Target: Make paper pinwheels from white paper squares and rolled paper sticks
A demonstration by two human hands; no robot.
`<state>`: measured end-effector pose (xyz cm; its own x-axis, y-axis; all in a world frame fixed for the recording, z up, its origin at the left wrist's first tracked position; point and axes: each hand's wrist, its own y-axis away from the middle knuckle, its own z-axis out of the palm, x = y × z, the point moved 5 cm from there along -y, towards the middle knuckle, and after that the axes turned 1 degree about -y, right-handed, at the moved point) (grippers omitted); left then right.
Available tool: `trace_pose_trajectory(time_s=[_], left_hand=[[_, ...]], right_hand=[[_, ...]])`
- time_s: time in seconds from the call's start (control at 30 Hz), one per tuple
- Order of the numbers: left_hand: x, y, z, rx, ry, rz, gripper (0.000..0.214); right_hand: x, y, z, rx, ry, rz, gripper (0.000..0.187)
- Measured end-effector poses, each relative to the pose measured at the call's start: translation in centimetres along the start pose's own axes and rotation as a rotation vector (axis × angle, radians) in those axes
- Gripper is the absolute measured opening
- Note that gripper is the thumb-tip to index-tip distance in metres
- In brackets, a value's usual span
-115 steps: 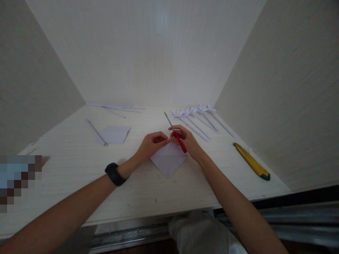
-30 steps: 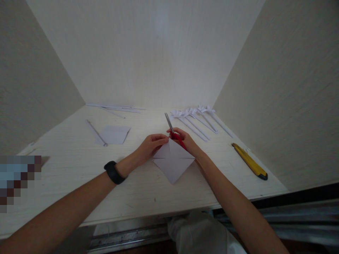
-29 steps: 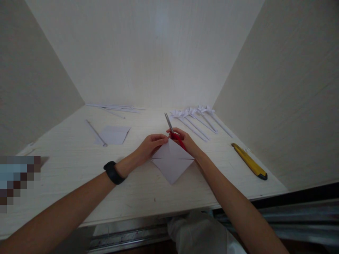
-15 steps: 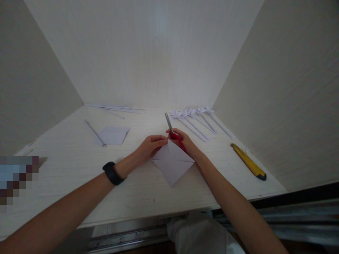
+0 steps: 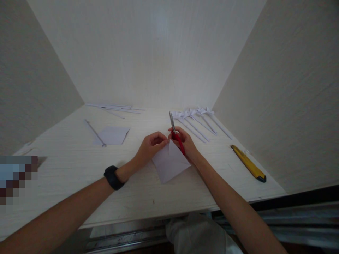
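A white square sheet of paper (image 5: 171, 164) with slits running in from its corners hangs corner-up between my hands. My left hand (image 5: 155, 143) pinches its top corner between thumb and forefinger. Close beside it, my right hand (image 5: 184, 141) holds red-handled scissors (image 5: 179, 141), their blades pointing up and away from me. The right fingertips also meet the paper near the same corner, partly hidden behind it. A black band (image 5: 113, 177) is round my left wrist.
Several paper sticks with folded pinwheel-like heads (image 5: 194, 114) lie at the back right. Thin paper sticks (image 5: 113, 108) lie back left, near another paper sheet (image 5: 113, 134) with a rolled stick (image 5: 95, 133) across it. A yellow utility knife (image 5: 248, 163) rests at right. Walls enclose three sides.
The paper has turned slightly, its lower corner swinging left. The scissors have shifted a little to the right, and both hands stay close together at the top corner.
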<state>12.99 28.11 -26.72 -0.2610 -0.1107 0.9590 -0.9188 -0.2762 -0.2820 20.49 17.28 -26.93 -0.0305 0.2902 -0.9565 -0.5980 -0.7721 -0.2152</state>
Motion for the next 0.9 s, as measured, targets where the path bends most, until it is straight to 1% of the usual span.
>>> trace_pose_trajectory(time_s=[0.1, 0.2, 0.27, 0.43, 0.63, 0.9], left_hand=[[0.3, 0.2, -0.1, 0.014, -0.029, 0.060, 0.015], [0.5, 0.3, -0.1, 0.036, -0.034, 0.076, 0.013], [0.4, 0.3, -0.2, 0.051, -0.029, 0.049, 0.014], [-0.2, 0.1, -0.2, 0.069, -0.011, -0.071, 0.016], [-0.9, -0.1, 0.0, 0.024, 0.026, -0.140, 0.017], [-0.9, 0.3, 0.1, 0.031, 0.038, -0.168, 0.017]], right_hand=[[-0.6, 0.2, 0.5, 0.029, -0.001, -0.014, 0.040], [-1.0, 0.3, 0.7, 0.044, 0.022, -0.040, 0.041], [-1.2, 0.2, 0.8, 0.039, 0.055, -0.074, 0.040], [-1.4, -0.1, 0.6, 0.011, 0.125, -0.174, 0.040], [-1.3, -0.4, 0.5, -0.028, 0.162, -0.181, 0.041], [-0.7, -0.4, 0.5, 0.001, 0.160, -0.184, 0.042]])
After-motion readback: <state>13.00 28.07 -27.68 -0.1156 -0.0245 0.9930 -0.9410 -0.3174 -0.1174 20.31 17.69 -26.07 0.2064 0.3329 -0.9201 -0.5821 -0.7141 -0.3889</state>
